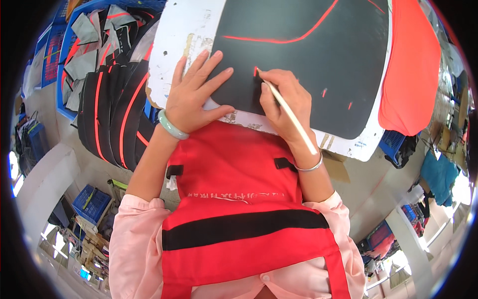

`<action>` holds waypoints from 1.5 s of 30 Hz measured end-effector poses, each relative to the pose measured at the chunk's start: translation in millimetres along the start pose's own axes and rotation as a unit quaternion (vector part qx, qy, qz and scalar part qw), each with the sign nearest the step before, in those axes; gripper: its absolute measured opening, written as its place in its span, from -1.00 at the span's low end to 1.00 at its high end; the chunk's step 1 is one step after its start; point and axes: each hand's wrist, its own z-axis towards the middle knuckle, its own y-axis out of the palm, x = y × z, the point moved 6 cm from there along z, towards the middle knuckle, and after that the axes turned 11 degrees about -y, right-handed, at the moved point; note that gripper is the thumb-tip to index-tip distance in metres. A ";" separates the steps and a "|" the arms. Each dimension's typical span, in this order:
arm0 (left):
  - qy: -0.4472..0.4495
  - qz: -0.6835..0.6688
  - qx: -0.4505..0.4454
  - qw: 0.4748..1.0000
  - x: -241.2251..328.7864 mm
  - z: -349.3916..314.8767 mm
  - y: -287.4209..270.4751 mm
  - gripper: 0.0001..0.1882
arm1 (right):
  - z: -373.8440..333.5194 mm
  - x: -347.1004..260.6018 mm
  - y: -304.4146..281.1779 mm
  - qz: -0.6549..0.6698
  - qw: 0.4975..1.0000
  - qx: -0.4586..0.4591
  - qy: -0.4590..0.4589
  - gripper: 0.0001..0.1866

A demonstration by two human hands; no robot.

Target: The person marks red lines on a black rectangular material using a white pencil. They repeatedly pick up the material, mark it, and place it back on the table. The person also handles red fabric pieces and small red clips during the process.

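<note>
A black sheet of material (303,55) lies on a white, chipped tabletop (174,35). Across its far part runs a curved red line, and several short red marks show nearer me. My left hand (199,92) rests on the sheet's left edge, palm down with fingers spread, partly over the white top. In my right hand (286,97) is a slim white marking pencil (295,119), slanted with its tip at a short red mark on the sheet. Whether the tip presses on the surface I cannot tell.
Right of the sheet lies a stack of orange-red pieces (411,70). To the left, black pieces with red lines (114,119) hang beside a blue crate (60,97) of grey and black scraps. A red apron (239,159) covers my front, close to the table edge.
</note>
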 end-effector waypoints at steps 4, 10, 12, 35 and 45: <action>0.000 -0.013 0.004 1.000 -1.6 0.0 1.7 -0.24 | 0.9 -1.3 8.8 -0.047 0.998 0.005 -0.043 -0.77; 0.002 -0.001 0.016 1.000 -3.0 -1.5 1.9 -0.26 | -3.4 -4.9 10.8 -0.062 0.997 -0.021 -0.043 -0.78; 0.004 0.002 0.012 1.000 -2.8 -0.9 2.3 -0.26 | -5.5 -1.3 5.1 -0.017 1.000 -0.006 -0.001 -0.83; -0.143 -0.140 0.024 0.979 12.2 19.3 -3.3 -0.49 | -82.6 108.0 -193.4 -0.241 0.879 0.203 0.357 -0.64; -0.297 -0.608 -0.134 0.724 -23.2 87.9 -5.9 -0.55 | -74.0 110.9 -185.4 -0.275 0.877 0.176 0.352 -0.73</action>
